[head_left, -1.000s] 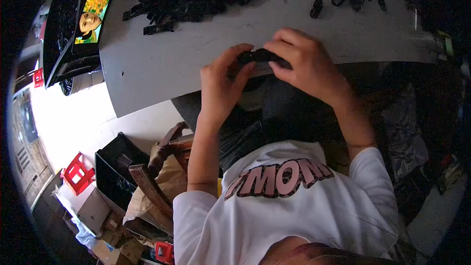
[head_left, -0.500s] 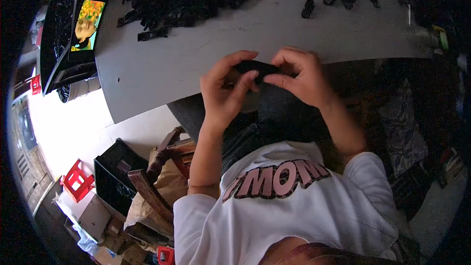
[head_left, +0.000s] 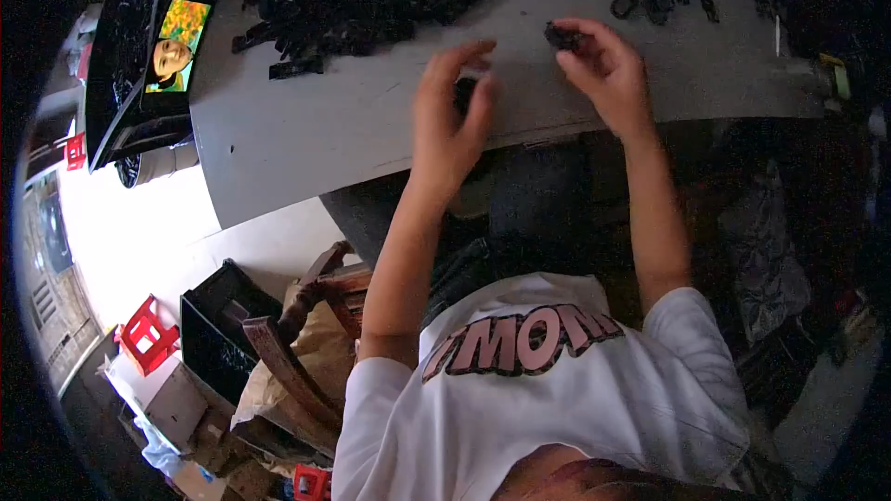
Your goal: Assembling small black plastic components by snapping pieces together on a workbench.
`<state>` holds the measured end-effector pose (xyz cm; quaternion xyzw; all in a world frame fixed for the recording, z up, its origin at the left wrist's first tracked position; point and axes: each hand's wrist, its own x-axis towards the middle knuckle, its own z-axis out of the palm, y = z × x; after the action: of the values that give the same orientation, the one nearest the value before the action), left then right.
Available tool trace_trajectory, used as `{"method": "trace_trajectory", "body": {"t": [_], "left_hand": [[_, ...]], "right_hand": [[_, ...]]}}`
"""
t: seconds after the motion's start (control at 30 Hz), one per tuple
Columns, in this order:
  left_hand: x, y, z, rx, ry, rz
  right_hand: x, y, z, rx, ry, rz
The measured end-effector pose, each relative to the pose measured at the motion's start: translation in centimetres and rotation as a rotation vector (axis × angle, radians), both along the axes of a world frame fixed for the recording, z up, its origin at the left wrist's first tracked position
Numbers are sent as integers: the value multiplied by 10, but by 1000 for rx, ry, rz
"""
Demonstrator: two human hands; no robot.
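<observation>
My right hand [head_left: 613,74] is over the grey table, pinching a small black plastic part [head_left: 562,35] between thumb and fingers. To its left, my left hand [head_left: 450,116] is raised over the table's near edge with its fingers curled and slightly blurred. A dark piece [head_left: 464,93] shows between its thumb and fingers; its shape is mostly hidden by the hand. The two hands are apart. Beyond them lies a heap of black plastic parts [head_left: 371,14], with a black ring-shaped part [head_left: 625,5] farther right.
At the table's [head_left: 306,139] left stands a lit phone screen [head_left: 176,46] by a black tray [head_left: 116,56] of dark parts. A wooden chair [head_left: 288,362], a black crate [head_left: 227,334] and a red plastic stool [head_left: 148,334] are at the lower left.
My hands have separated and moved away from me over the table, the right one farther. The loose black part on the table is gone from its spot, and my right hand holds one.
</observation>
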<state>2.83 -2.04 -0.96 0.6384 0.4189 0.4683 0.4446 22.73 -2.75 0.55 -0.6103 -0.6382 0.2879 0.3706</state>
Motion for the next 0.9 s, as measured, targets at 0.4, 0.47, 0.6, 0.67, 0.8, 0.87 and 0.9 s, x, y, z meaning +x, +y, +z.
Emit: {"method": "trace_trajectory", "body": {"t": [0.4,0.47,0.6,0.67,0.8,0.87,0.9], "left_hand": [[16,1,10,-365,-235,-37],[15,-1,12,-400,-284,-43],[14,-11,18,-421,-475,-6],[16,-11,18,-438,-619,18],[12,0,14,-492,-272,84],[15,11,-4,-4,70,91],[15,13,-6,-2,70,91]], "right_hand": [[-27,-25,5,-36,613,197],[-28,-25,2,51,643,212],[-21,-25,-2,-55,883,241],[-11,-19,-11,-22,1252,271],[-11,-22,-9,-87,927,51],[-12,-15,-7,-71,593,-71],[-9,-11,-11,-69,593,-70]]}}
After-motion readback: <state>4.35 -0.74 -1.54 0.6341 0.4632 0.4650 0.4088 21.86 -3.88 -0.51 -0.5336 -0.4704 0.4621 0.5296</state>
